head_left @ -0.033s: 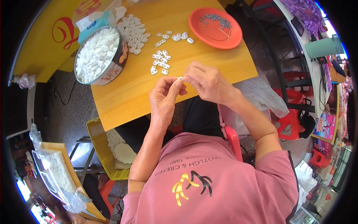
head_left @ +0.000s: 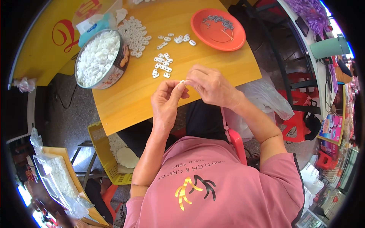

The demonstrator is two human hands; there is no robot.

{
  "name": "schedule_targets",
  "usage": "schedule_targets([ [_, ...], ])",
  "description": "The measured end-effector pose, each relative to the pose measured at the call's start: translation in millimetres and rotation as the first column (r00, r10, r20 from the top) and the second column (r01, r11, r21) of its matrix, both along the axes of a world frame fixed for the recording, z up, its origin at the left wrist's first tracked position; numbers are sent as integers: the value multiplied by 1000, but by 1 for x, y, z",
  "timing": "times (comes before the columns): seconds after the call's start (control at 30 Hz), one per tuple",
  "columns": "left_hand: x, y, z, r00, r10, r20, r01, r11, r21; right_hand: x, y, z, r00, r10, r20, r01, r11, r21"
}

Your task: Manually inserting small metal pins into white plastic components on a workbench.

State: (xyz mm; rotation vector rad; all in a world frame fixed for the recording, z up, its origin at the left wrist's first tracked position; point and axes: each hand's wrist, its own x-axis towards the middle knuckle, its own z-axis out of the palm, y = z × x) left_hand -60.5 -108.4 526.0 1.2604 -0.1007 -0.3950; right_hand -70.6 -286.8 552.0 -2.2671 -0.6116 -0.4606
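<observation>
Above the near edge of the wooden table, my left hand pinches a small white plastic piece between thumb and finger. My right hand meets it there, its fingers closed together against the piece; whatever they hold is too small to make out. Just beyond my hands lies a loose cluster of white two-holed pieces. Farther back sits a short row of similar pieces. An orange-red plate at the far right of the table holds small grey parts and thin wooden sticks.
A round tin full of white pieces stands at the table's left, beside a spread heap of them. Below it on the floor is a yellow crate. Clear plastic bags hang at the right by a red stool.
</observation>
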Motion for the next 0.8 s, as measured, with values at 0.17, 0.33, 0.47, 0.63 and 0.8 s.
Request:
schedule_targets([
  [0.17,2,-4,0,999,-6,44,4,999,48,4,-4,-5,991,87,-103,-75,990,116],
  [0.33,11,-8,-4,997,-29,70,22,995,94,12,-10,-9,990,83,-112,-71,991,109],
  [0.47,20,-15,-1,999,-17,-28,18,999,42,16,-13,-11,999,9,-54,-5,997,72],
  [0.63,23,-15,-5,993,-28,-116,19,997,-79,19,-16,-6,996,38,-84,-33,998,52],
  [0.8,22,-14,-6,999,-19,-51,19,1000,-15,20,-12,-9,990,64,-127,-53,995,88],
])
